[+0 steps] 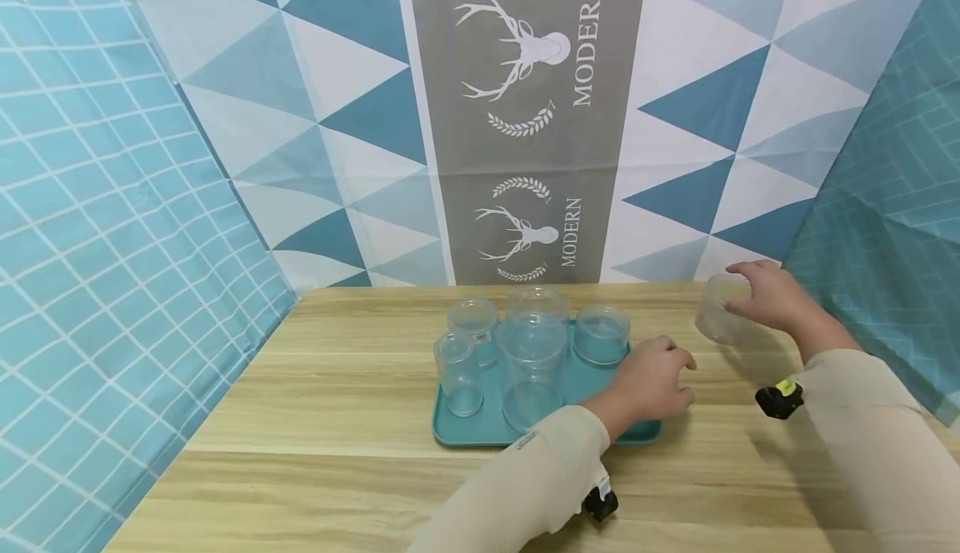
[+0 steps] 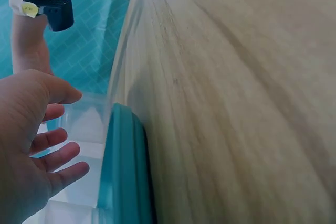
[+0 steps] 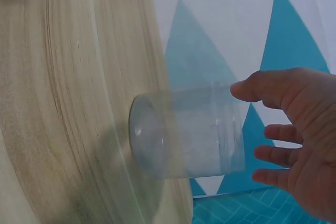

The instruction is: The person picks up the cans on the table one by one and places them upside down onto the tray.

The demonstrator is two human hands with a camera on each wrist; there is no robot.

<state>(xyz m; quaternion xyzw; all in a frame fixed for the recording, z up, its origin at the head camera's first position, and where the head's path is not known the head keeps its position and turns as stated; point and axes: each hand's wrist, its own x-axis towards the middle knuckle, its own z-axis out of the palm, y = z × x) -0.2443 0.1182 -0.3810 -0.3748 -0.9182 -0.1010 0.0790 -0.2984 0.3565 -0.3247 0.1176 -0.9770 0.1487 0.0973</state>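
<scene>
A clear plastic jar (image 1: 722, 311) stands upright on the wooden table at the right. Beside its upper part is my right hand (image 1: 767, 293); in the right wrist view the thumb (image 3: 245, 88) overlaps the rim of the jar (image 3: 184, 132), while the other fingers are spread and apart from it. Over the right side of a teal tray (image 1: 480, 430) hovers my left hand (image 1: 651, 378), fingers loosely bent and holding nothing. Several clear jars stand on that tray, among them a tall one (image 1: 531, 370), a slim one (image 1: 458, 374) and a short wide one (image 1: 602, 335).
The wooden table (image 1: 337, 420) meets a patterned cloth wall (image 1: 525, 137) at the back. Blue tiled-pattern cloth (image 1: 97, 245) hangs at the left and teal cloth (image 1: 892, 228) at the right. Each sleeve carries a small black camera (image 1: 780, 401) at the wrist.
</scene>
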